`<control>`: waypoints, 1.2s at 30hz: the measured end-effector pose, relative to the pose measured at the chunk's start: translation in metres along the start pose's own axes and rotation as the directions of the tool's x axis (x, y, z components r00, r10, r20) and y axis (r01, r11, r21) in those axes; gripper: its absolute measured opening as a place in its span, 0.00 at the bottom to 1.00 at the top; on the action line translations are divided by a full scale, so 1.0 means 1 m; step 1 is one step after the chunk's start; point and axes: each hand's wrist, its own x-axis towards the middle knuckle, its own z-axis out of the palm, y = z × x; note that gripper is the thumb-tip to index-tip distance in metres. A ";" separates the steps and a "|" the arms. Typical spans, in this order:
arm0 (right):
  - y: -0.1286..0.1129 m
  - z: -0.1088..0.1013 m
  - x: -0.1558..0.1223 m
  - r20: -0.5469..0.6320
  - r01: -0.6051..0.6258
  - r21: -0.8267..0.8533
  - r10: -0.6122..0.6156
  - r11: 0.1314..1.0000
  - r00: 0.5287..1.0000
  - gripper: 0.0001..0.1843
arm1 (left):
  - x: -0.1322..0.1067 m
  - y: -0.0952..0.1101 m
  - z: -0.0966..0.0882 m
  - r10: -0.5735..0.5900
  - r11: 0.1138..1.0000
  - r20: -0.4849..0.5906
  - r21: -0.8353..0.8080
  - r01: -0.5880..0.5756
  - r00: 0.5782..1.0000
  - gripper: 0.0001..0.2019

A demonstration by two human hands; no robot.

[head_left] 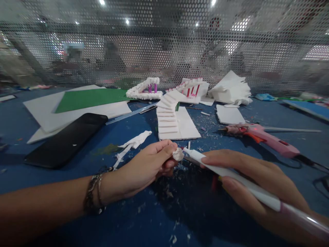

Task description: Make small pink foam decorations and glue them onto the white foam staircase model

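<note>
My left hand (156,158) pinches a small white crumpled lump (178,154) between thumb and fingertips. A white marker pen (239,176) with a pinkish rear end rests in my right hand (254,175), which is closed around it. Its reddish tip points at the lump, very close to it; whether they touch I cannot tell. Below the pen shows a dark narrow tool (192,160), partly hidden by my right fingers. Just beyond my hands stands a small white model staircase (167,118) on a white board (189,123).
A pink glue gun (275,139) lies at the right, its cord trailing off. A black phone (68,140) is at the left, near green sheet (89,98). Torn white paper (136,140), a white model with purple posts (145,90) and stacked white pieces (230,90) lie further back.
</note>
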 end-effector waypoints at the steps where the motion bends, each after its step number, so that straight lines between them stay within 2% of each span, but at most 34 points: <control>1: 0.000 0.000 0.000 0.000 0.008 0.002 -0.008 1.000 1.000 0.16 | 0.000 0.000 0.000 -0.006 1.000 -0.004 0.000 0.006 1.000 0.13; 5: -0.003 -0.002 0.002 0.062 0.045 0.066 -0.049 0.997 0.997 0.16 | 0.001 0.000 -0.001 -0.019 1.000 -0.025 -0.017 0.019 1.000 0.11; 9: -0.004 -0.001 0.003 0.040 0.014 0.090 -0.018 0.996 0.999 0.16 | 0.000 0.000 -0.002 -0.026 1.000 -0.017 -0.018 0.025 1.000 0.12; 13: -0.003 0.001 0.003 0.061 0.068 0.116 -0.075 0.991 0.995 0.16 | 0.001 0.000 -0.001 -0.034 0.999 -0.029 -0.027 0.033 0.999 0.12; 17: -0.002 0.001 0.002 0.069 0.052 0.109 -0.060 0.993 0.996 0.17 | 0.000 0.001 0.000 -0.025 0.999 -0.015 -0.032 0.025 1.000 0.13; 22: -0.001 0.000 0.002 0.111 0.086 0.134 -0.101 0.987 0.989 0.20 | 0.000 0.001 -0.001 -0.034 0.999 -0.027 -0.024 0.034 0.999 0.12; 26: 0.000 -0.001 0.003 0.099 0.050 0.130 -0.063 0.990 0.993 0.19 | 0.000 0.001 -0.002 -0.030 0.999 -0.005 -0.031 0.030 1.000 0.13; 36: 0.003 -0.003 0.003 0.134 0.104 0.147 -0.124 0.984 0.983 0.18 | 0.001 0.000 -0.003 -0.035 0.998 0.000 -0.046 0.035 0.999 0.12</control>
